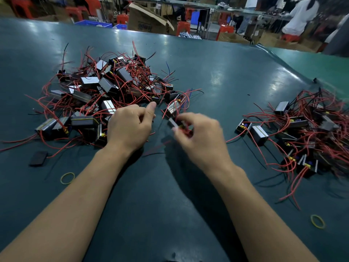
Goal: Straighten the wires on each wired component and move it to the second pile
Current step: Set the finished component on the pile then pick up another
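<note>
Dark teal table mat [170, 214] fills most of the frame; workshop clutter along the top edge. Two bare forearms enter from the bottom corners.

Near: one yellow rubber band [317, 221] at lower right, another rubber band [67, 178] at lower left. Flat black pad [38, 158] lies just above and left of the latter.

Centre: right hand [200, 138], motion-blurred, fingers curled round a small wired component [179, 125] with red wire showing among them; held just above the mat between the two piles. How firm the hold is, cannot tell through the blur. Left hand [130, 127] just left of it, fingers curled in, thumb stuck out toward the upper right. Whether it pinches a wire is not clear. Its knuckles sit at the near edge of the left pile.

Left of centre, further back: large first pile [102, 91] of grey-black block components, red and black leads tangled and sticking out all round.

Right edge, middle height: second pile [306, 135], smaller, same blocks, red leads trailing toward the lower right.

Far: cardboard box [149, 19], red stools [182, 27], blue crates [94, 24], and a person in white [300, 16] at the upper right.
</note>
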